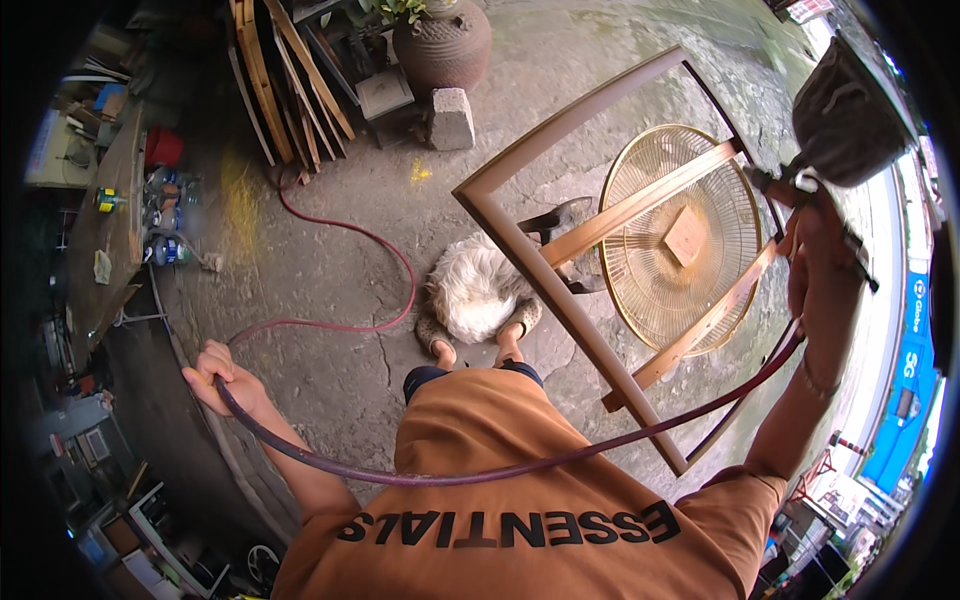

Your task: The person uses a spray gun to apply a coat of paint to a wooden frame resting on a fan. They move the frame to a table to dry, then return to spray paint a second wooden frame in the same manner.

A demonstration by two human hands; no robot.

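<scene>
My right hand (828, 250), raised at the right, is closed round the handle of a spray gun (800, 185) with a dark paint-smeared cup (850, 115) on top. From below that hand a dark red air hose (480, 474) sags across my front. My left hand (225, 378) is wrapped round the hose at the left, arm held out. Nearest the spray gun is a brown rectangular frame (575, 285), tilted in view. Two wooden slats (650, 203) cross it, over a round wire fan guard (625, 225) with a small wooden block (685, 237) at its middle.
A white shaggy furry shape (475, 290) lies by my feet. The hose runs on over the cracked concrete floor (340, 360) towards leaning wood strips (285, 90). A concrete block (452, 120) and clay pot (445, 45) stand at the back; a cluttered bench (110, 225) is left.
</scene>
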